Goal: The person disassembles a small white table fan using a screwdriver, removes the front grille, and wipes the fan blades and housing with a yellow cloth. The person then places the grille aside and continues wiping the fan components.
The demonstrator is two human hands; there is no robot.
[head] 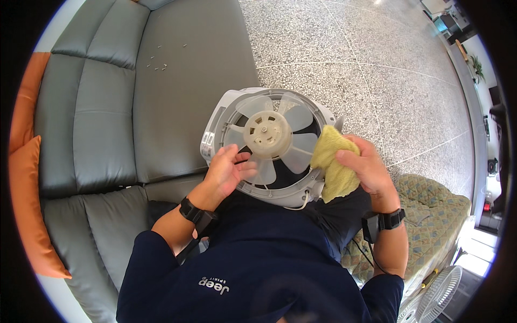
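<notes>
A fan in a light grey plastic housing lies across my lap, its front uncovered. Translucent blades surround a cream round hub with slots. My left hand is over the lower left of the ring, fingers spread and slightly blurred, holding nothing; whether it touches a blade cannot be made out. In my right hand is a folded yellow cloth, which lies against the housing's right rim and hides part of it. A white cord leaves the housing near its lower right.
Several small screws are scattered on the grey sofa seat to the left. Orange cushions line its back. A quilted patterned pad is on my right, with another fan below it. Speckled floor stretches ahead.
</notes>
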